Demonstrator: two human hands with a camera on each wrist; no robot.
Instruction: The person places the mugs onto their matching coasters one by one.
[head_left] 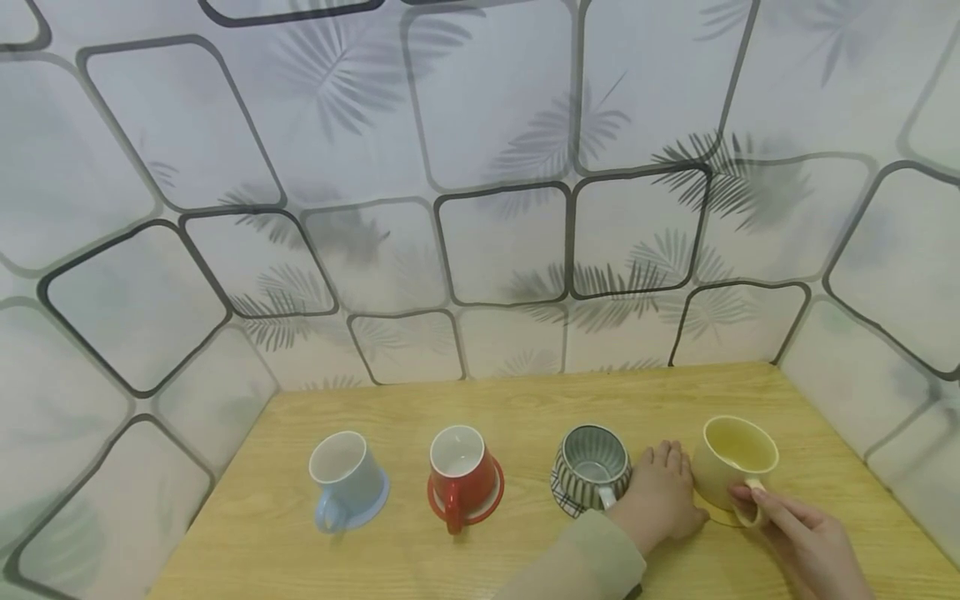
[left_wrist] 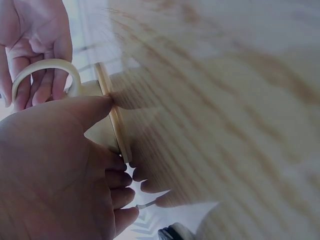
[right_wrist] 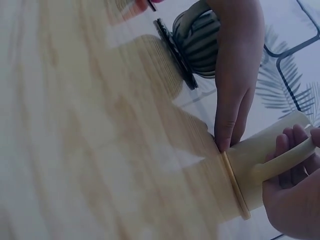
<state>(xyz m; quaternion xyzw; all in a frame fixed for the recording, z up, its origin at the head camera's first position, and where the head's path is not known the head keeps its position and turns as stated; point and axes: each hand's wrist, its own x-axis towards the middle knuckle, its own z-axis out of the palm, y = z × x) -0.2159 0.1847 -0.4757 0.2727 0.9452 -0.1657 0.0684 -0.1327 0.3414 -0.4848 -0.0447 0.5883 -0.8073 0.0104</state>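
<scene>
A pale yellow mug [head_left: 712, 475] stands upright on a round yellow coaster [head_left: 722, 516] at the right of the table. My right hand [head_left: 813, 542] holds the mug's handle [right_wrist: 287, 161], fingers passed through the loop and thumb on top. My left hand [head_left: 663, 496] lies low beside the mug, thumb spread from extended fingers. In the left wrist view its thumb [left_wrist: 92, 110] touches the coaster's edge, with the fingers along the far side. Just left of that hand, a grey-green striped mug [head_left: 577, 479] sits on a checked coaster [head_left: 561, 493], partly overlapped by the hand.
Farther left on the wooden table [head_left: 397, 558] stand a red mug [head_left: 476, 487] on a red-and-white coaster [head_left: 497, 498] and a light blue mug [head_left: 360, 479] on a blue coaster [head_left: 375, 510]. Walls with a leaf pattern [head_left: 502, 242] enclose the table's back and sides.
</scene>
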